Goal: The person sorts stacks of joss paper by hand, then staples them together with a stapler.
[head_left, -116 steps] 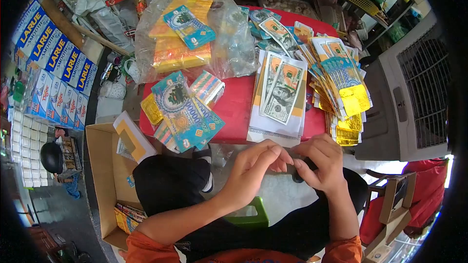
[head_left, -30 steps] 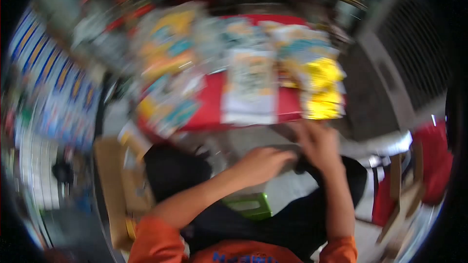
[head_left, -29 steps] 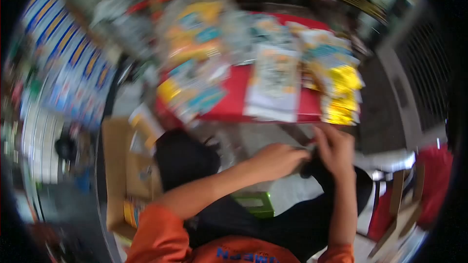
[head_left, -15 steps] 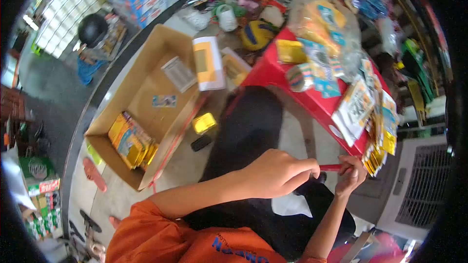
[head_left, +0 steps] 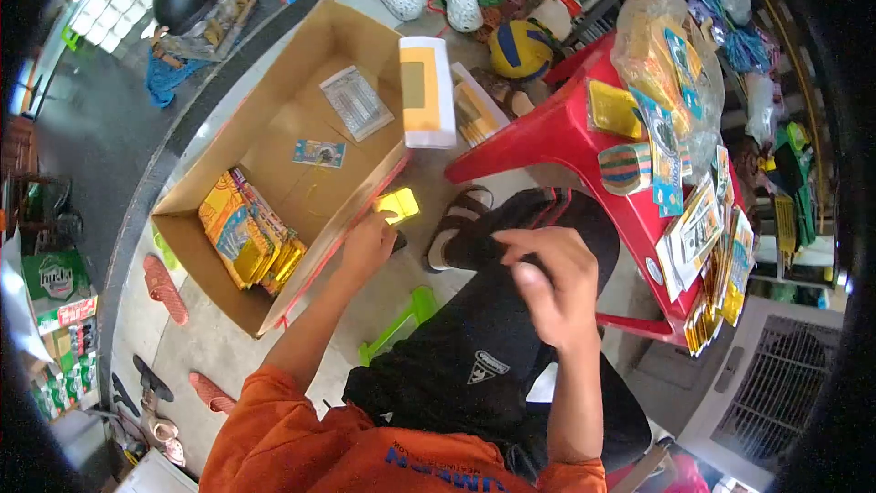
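Note:
My left hand reaches down beside the carton, its fingertips right at the lower left edge of a shiny yellow packet. A dark object on the floor is partly covered by this hand. Over my lap, my right hand hangs in the air with thumb and index finger apart and nothing between them. The cardboard box to the left holds a bundle of colourful packets, a small blue card and a printed white sheet.
On the red plastic stool lie a yellow packet, a striped roll, a plastic bag and fanned packets. A white booklet leans at the box's right side. A green stool stands by my leg; sandals lie left.
My left hand has moved from over my lap to the yellow packet by the box. My right hand has moved left, away from the red stool's edge. The view has shifted.

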Demonstrator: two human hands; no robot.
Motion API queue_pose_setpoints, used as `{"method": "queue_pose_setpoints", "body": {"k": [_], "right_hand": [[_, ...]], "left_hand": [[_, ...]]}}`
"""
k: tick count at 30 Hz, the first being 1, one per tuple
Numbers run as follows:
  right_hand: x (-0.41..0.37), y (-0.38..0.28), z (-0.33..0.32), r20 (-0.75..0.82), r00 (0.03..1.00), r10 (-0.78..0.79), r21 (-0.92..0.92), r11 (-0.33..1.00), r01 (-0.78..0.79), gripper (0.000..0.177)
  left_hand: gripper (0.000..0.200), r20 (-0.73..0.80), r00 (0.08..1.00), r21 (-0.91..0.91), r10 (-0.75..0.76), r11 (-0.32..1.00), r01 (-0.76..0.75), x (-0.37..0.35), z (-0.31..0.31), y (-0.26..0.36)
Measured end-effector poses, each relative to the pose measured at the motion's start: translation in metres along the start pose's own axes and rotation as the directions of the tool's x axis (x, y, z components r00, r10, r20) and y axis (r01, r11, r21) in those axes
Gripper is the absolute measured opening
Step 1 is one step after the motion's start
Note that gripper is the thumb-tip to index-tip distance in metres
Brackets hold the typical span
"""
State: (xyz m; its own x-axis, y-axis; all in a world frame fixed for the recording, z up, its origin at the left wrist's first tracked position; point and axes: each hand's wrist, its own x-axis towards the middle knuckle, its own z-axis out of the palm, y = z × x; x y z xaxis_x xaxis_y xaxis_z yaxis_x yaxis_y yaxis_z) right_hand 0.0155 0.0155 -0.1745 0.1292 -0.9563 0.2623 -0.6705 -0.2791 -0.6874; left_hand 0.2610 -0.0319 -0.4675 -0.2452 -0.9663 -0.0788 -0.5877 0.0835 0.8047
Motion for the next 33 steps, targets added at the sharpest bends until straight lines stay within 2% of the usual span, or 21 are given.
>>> {"method": "queue_pose_setpoints", "body": {"k": [1,2,4,5,6,8,10,11,13,16,17,18,20,21,22,24,26,28,30,32,33], "right_hand": [[0.002,-0.003,-0.002,0.084,0.996,-0.022,-0.128,0.991,0.033,0.027],[0.003,-0.005,0.000,0.085,0.994,-0.066,-0.169,0.982,0.079,0.030],[0.001,-0.001,0.003,0.077,0.994,-0.076,-0.140,0.986,0.086,0.031],[0.001,0.000,0.002,0.069,0.993,-0.100,-0.113,0.988,0.107,0.028],[0.000,0.003,-0.002,0.059,0.991,-0.122,-0.096,0.987,0.127,0.027],[-0.007,0.009,-0.007,-0.048,0.984,-0.170,-0.017,0.985,0.170,0.029],[-0.015,0.012,-0.016,-0.106,0.979,-0.174,0.024,0.984,0.177,0.029],[-0.018,0.010,-0.021,-0.137,0.975,-0.174,-0.006,0.985,0.175,0.029],[-0.024,0.012,-0.035,-0.176,0.965,-0.192,-0.031,0.981,0.190,0.024],[-0.034,0.020,-0.056,-0.230,0.956,-0.181,-0.118,0.980,0.158,0.025],[-0.037,0.024,-0.063,-0.250,0.954,-0.164,-0.151,0.980,0.129,0.025],[-0.040,0.027,-0.071,-0.256,0.959,-0.119,-0.154,0.985,0.081,0.027],[-0.044,0.034,-0.082,-0.326,0.938,-0.118,-0.168,0.984,0.065,0.028],[-0.046,0.037,-0.087,-0.342,0.933,-0.111,-0.166,0.985,0.057,0.029],[-0.046,0.038,-0.092,-0.343,0.933,-0.111,-0.166,0.985,0.056,0.029],[-0.046,0.038,-0.101,-0.339,0.938,-0.077,-0.223,0.975,0.000,0.029],[-0.043,0.033,-0.110,-0.313,0.947,-0.073,-0.246,0.969,-0.006,0.027],[-0.044,0.026,-0.116,-0.249,0.956,-0.157,-0.441,0.897,0.033,0.037],[-0.051,0.023,-0.125,-0.240,0.954,-0.180,-0.461,0.886,0.052,0.034],[-0.060,0.017,-0.134,-0.209,0.958,-0.198,-0.513,0.856,0.065,0.033],[-0.067,0.016,-0.138,-0.190,0.963,-0.193,-0.530,0.846,0.065,0.034]], "left_hand": [[0.026,0.053,0.993,0.036,0.110,0.993,-0.112,-0.002,0.017,-0.015],[0.026,0.084,0.990,0.028,0.113,0.993,-0.116,-0.004,0.026,-0.016],[0.033,0.086,0.991,0.205,0.105,0.971,-0.121,0.005,0.039,-0.015],[0.047,0.122,0.984,0.303,0.128,0.939,-0.160,0.013,0.048,-0.024],[0.047,0.140,0.977,0.291,0.161,0.936,-0.196,0.019,0.054,-0.033],[0.069,0.139,0.989,0.488,0.056,0.865,-0.117,0.026,0.062,-0.024],[0.090,0.178,0.980,0.472,0.088,0.867,-0.163,0.035,0.073,-0.048],[0.090,0.197,0.973,0.455,0.123,0.867,-0.202,0.038,0.081,-0.059],[0.096,0.198,0.979,0.592,0.053,0.789,-0.163,0.040,0.088,-0.077],[0.096,0.249,0.968,0.609,0.018,0.774,-0.171,0.045,0.084,-0.074],[0.086,0.215,0.976,0.582,0.038,0.797,-0.159,0.045,0.082,-0.063],[0.086,0.218,0.975,0.580,0.045,0.797,-0.167,0.046,0.079,-0.052],[0.071,0.216,0.951,0.412,0.222,0.862,-0.295,0.050,0.073,-0.023],[0.050,0.170,0.935,0.233,0.313,0.909,-0.346,0.050,0.052,0.033],[0.050,0.171,0.934,0.233,0.313,0.908,-0.347,0.049,0.043,0.067],[0.037,0.026,0.859,-0.008,0.511,0.859,-0.511,0.044,0.030,0.117],[0.025,-0.142,0.813,-0.130,0.565,0.804,-0.581,0.052,0.008,0.185],[0.028,-0.306,0.688,-0.118,0.658,0.691,-0.713,0.076,-0.009,0.239],[0.039,-0.209,0.724,-0.178,0.657,0.703,-0.689,0.106,-0.024,0.290],[0.056,-0.124,0.681,0.015,0.722,0.687,-0.726,0.137,-0.028,0.321],[0.070,0.001,0.653,0.104,0.757,0.649,-0.753,0.151,-0.029,0.321]]}}
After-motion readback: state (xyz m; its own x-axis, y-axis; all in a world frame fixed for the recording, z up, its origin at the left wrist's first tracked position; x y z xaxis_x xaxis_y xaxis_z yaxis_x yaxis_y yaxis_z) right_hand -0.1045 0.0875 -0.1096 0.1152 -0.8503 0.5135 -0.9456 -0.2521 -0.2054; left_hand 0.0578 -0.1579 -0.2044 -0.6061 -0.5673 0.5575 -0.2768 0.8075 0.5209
